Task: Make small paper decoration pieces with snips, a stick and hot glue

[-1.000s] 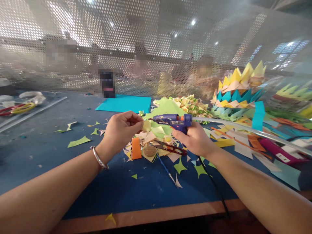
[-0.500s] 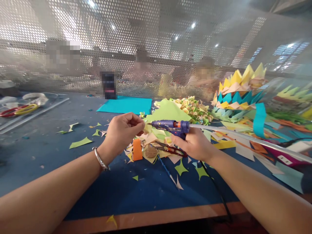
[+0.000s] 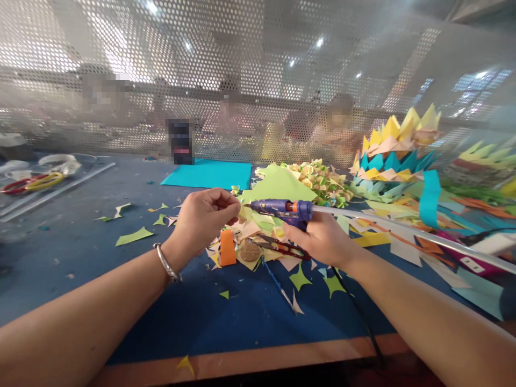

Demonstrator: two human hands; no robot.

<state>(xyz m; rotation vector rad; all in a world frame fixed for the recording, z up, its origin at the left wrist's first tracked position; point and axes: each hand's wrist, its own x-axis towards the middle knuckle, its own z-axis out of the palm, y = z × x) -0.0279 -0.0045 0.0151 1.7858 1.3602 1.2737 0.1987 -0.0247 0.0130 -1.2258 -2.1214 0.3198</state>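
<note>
One wide blue counter (image 3: 226, 328) runs beneath both hands. Beyond and to the right of the right hand (image 3: 328, 242) stands a spiky layered paper model (image 3: 393, 156); past the left hand (image 3: 209, 217) lies a flat blue sheet (image 3: 209, 174). Both seem set out there so that the hands have room to meet in the middle.

The forearms slope inward from the near corners, the wrists raised above the counter. A long clear glue stick (image 3: 382, 222) runs over the right hand's wrist and away to the right, probably because the glue gun (image 3: 278, 207) is fed from behind. The right hand wraps the gun's handle, its thumb on the near side, and aims the nozzle at the left hand; the trigger finger is hidden.

Below the gun, between the hands, lie dark red snips (image 3: 282, 246), apparently parked within reach. An orange strip (image 3: 228, 248) rests just nearer than the left fingertips, with a round brown disc (image 3: 249, 251) to its right.

Smallest is the pale yellow paper bit (image 3: 243, 212), pinched between the left hand's thumb and curled forefinger, likely by its edge to spare the skin from the hot tip. The nozzle is right beside it; whether they touch, I cannot tell.
</note>
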